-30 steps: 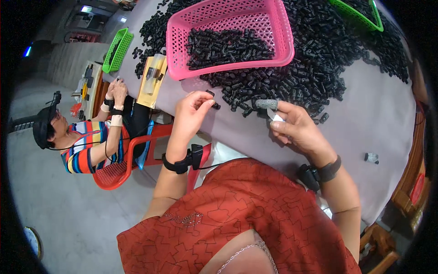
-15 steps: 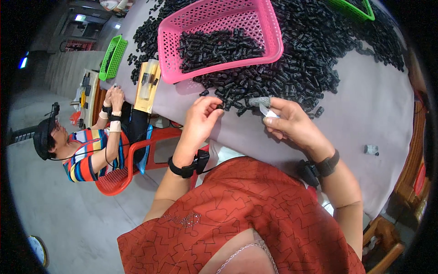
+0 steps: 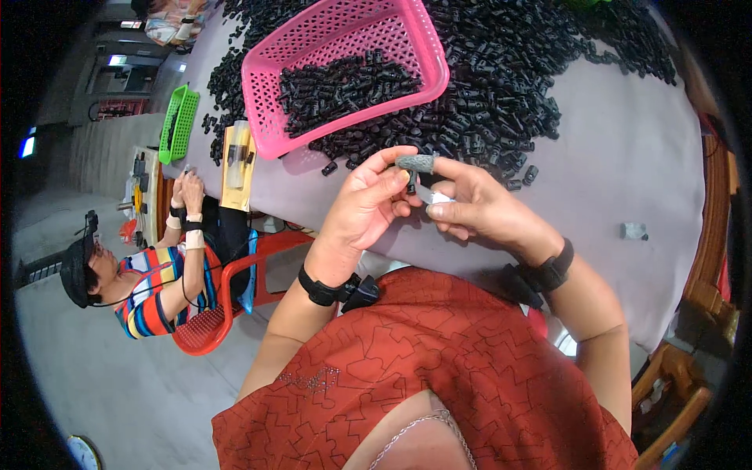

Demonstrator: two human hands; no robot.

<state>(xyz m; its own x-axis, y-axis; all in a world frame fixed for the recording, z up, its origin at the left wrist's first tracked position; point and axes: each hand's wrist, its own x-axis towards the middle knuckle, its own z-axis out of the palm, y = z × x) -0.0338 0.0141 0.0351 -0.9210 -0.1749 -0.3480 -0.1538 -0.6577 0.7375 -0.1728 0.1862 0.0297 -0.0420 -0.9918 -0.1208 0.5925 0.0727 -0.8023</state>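
The left hand (image 3: 366,210), earlier apart by the near edge of the black pile (image 3: 489,90), has moved right to meet the right hand (image 3: 487,205), bringing a small black piece (image 3: 411,186) just beside the blade (image 3: 424,194); the far-right green basket (image 3: 586,2) has almost gone from view

Co-worker (image 3: 149,290) on a red chair (image 3: 205,338)

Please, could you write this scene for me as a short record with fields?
Left hand: pinches a small black part
Right hand: holds a blade-like tool, partly white; grey cover on index finger
Basket: pink, with black parts inside
Table: grey covering, heap of black parts
Other person: seated at picture's left, striped shirt
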